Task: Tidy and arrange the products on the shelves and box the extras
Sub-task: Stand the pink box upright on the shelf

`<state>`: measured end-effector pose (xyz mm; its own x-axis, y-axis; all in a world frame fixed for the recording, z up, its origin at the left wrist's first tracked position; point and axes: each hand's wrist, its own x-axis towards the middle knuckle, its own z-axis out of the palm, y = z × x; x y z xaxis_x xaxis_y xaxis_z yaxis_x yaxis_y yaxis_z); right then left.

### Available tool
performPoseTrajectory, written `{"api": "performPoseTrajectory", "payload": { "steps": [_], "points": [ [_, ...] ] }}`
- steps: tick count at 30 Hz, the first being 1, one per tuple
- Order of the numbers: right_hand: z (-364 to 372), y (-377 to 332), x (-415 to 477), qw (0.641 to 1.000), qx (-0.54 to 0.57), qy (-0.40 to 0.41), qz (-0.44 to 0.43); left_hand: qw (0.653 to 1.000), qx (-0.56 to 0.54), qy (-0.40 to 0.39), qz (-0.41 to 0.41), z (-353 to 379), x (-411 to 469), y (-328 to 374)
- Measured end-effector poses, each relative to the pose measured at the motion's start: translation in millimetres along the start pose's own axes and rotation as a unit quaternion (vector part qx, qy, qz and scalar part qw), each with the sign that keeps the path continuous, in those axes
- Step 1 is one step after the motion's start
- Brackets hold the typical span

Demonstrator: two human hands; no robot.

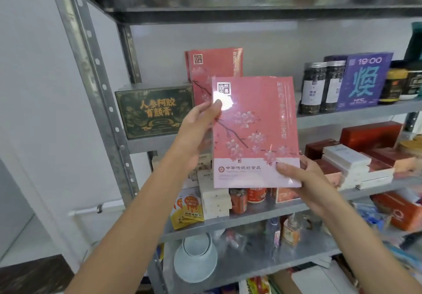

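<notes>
A flat pink cardboard box [254, 131] with a printed blossom branch and a glossy film wrap is held up in the air by both hands, in front of the grey metal shelf rack [96, 65]. The box stands nearly upright, a little tilted, with its printed face to the camera, and it touches no shelf board. The left hand [198, 124] takes the box at its left edge, near the upper corner: the thumb lies on the front face and the other fingers go behind, so the grip is closed around the edge. The right hand [306, 179] takes the lower right corner, thumb on the white band, fingers under and behind; this grip is closed on the box as well.

Directly behind the held box, a second pink box [214, 65] of the same design stands upright on the upper shelf board. Just beside it, at the left end of this board, sits a dark green box [155, 111] with gold letters. Toward the right end of the same board stand two clear jars [312, 86] with dark contents and then a purple box [365, 79] marked 19:00. On the board below, at the right, a stack of white boxes [351, 163] lies among red-brown boxes [370, 134].
</notes>
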<state>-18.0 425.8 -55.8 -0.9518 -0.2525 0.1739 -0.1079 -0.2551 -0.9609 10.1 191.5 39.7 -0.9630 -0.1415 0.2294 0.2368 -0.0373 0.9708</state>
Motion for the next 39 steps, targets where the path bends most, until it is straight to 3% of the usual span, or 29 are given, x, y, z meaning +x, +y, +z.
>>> {"api": "performPoseTrajectory", "payload": {
  "steps": [3,7,12,16,19,21,24,29,31,34,37,39],
  "points": [
    [-1,6,-19,0.998,0.026,0.054,0.028,0.99,0.046,-0.088,-0.095,8,-29,-37],
    [-1,9,-39,0.995,0.004,0.069,0.067,0.991,0.025,-0.02,-0.131,21,-49,-73],
    [-9,13,-61,0.993,0.028,0.001,0.118,0.995,0.008,-0.015,-0.098,32,-67,-91],
    [-10,13,-66,0.994,0.017,0.054,0.097,0.994,0.062,-0.018,-0.087,44,-77,-94],
    [-9,13,-68,0.983,-0.11,0.142,0.036,0.982,0.19,-0.012,-0.008,61,-88,-91],
    [-4,17,-70,0.939,-0.261,0.218,-0.046,0.99,0.132,-0.053,0.019,78,-95,-89],
    [6,30,-79,0.896,-0.354,0.245,-0.107,0.989,0.034,-0.134,-0.047,109,-102,-91],
    [11,52,-99,0.912,-0.334,0.2,-0.127,0.993,-0.047,-0.039,-0.098,129,-101,-99],
    [12,63,-108,0.896,-0.366,0.175,-0.178,0.986,-0.1,0.023,-0.131,133,-100,-104],
    [-2,75,-117,0.9,-0.371,0.094,-0.209,0.974,-0.145,0.065,-0.161,134,-101,-111],
    [-35,68,-111,0.958,-0.248,-0.02,-0.141,0.98,-0.115,0.048,-0.156,127,-98,-110],
    [-58,61,-97,0.972,-0.221,0.052,-0.066,0.981,-0.105,0.03,-0.16,120,-95,-108]
  ]
}}
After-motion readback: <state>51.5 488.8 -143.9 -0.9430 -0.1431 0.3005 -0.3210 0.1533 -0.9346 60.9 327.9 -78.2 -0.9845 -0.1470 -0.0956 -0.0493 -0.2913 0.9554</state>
